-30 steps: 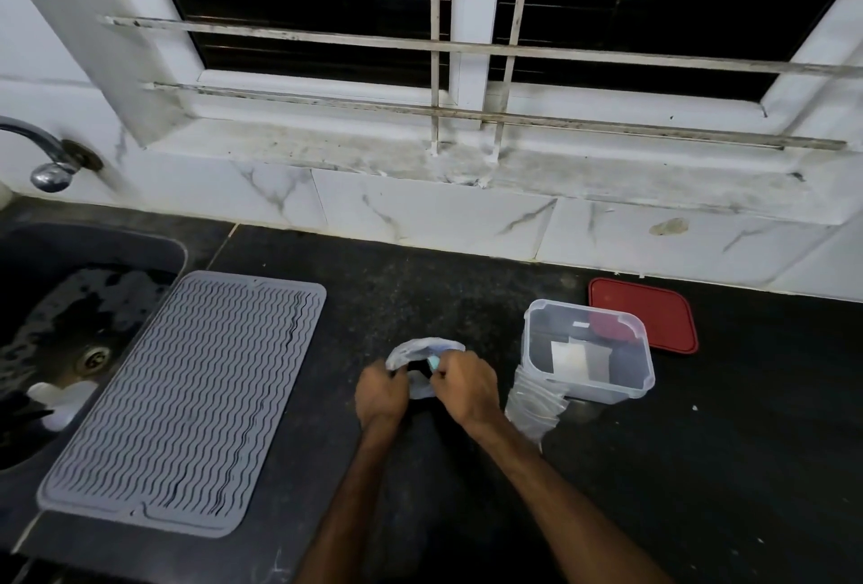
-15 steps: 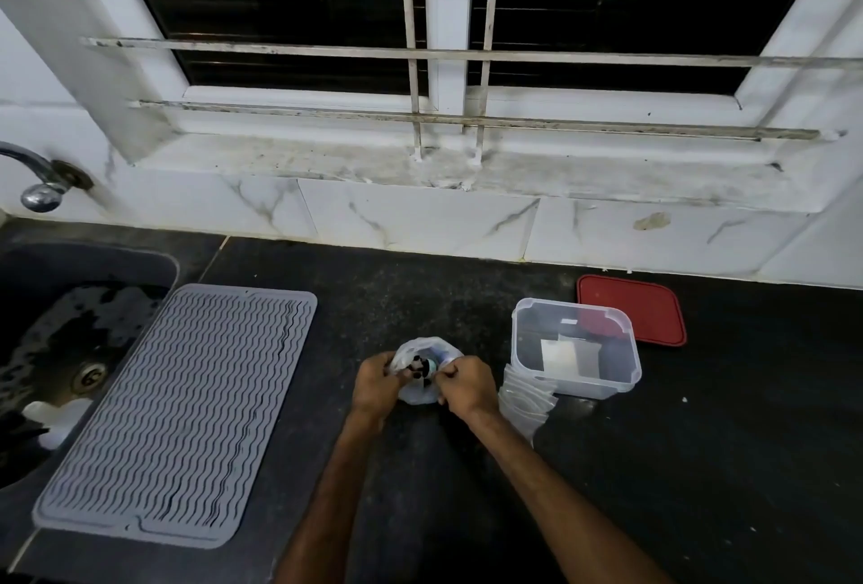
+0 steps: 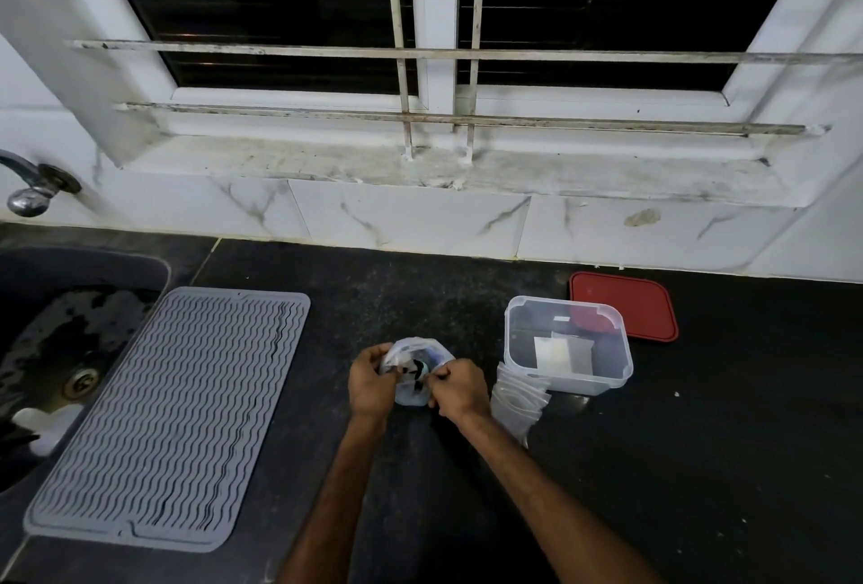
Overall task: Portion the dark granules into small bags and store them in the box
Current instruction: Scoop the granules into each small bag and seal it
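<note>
While the worktop (image 3: 700, 467) is being covered at its left edge by a grey mat (image 3: 173, 415), the clear box (image 3: 588, 385) is being seen right of centre — just left of it, a small bag (image 3: 420, 346) of dark granules (image 3: 415, 371) is being pinched by curled fingers of the left hand (image 3: 371, 380) and the right hand (image 3: 460, 390).

Black counter (image 3: 700, 467): mat (image 3: 168, 420), box (image 3: 583, 385), lid (image 3: 640, 303), bags (image 3: 516, 401)

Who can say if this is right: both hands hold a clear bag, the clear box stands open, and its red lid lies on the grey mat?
One error. The head view shows the red lid lying on the black counter behind the clear box, not on the grey mat. Left hand and right hand do hold the clear bag.
</note>
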The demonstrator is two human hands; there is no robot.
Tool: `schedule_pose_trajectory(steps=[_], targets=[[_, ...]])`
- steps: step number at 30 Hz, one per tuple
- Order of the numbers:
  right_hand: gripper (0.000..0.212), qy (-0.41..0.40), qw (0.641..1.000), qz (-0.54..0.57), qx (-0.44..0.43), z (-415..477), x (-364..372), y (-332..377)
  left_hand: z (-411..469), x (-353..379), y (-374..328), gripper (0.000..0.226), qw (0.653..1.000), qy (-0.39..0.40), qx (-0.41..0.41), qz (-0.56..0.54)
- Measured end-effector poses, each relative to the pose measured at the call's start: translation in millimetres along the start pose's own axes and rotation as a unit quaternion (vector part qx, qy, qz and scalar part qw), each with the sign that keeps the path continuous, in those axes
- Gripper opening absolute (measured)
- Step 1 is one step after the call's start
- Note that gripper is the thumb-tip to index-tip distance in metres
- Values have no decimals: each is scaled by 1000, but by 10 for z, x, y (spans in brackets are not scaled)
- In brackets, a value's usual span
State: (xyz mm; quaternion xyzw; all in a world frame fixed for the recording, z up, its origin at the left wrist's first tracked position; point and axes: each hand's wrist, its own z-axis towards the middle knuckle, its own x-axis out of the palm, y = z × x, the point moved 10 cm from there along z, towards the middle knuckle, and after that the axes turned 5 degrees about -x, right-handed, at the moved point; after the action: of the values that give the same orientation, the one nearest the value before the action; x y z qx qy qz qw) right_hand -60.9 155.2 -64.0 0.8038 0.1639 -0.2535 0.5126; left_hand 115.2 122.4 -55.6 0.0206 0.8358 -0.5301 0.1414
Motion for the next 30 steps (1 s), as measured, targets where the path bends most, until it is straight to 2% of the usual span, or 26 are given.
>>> schedule_pose_trajectory(steps=[7, 13, 19, 25, 30], targets=[[26, 2, 1000, -5, 17, -18, 10, -18, 13, 4, 42, 36, 1000, 11, -1, -11], [26, 4, 1000, -17, 21, -36, 14, -15, 1, -74, 69, 23, 1000, -3, 17, -26], [31, 1, 999, -26, 23, -51, 7, 4, 9, -25, 91, 38, 997, 19, -10, -70], [33, 10, 999, -37, 20, -58, 18, 9, 17, 10, 87, 36, 999, 26, -16, -29], [31, 3, 999, -37, 20, -60, 3, 22, -19, -21, 42, 40, 998, 25, 20, 50]])
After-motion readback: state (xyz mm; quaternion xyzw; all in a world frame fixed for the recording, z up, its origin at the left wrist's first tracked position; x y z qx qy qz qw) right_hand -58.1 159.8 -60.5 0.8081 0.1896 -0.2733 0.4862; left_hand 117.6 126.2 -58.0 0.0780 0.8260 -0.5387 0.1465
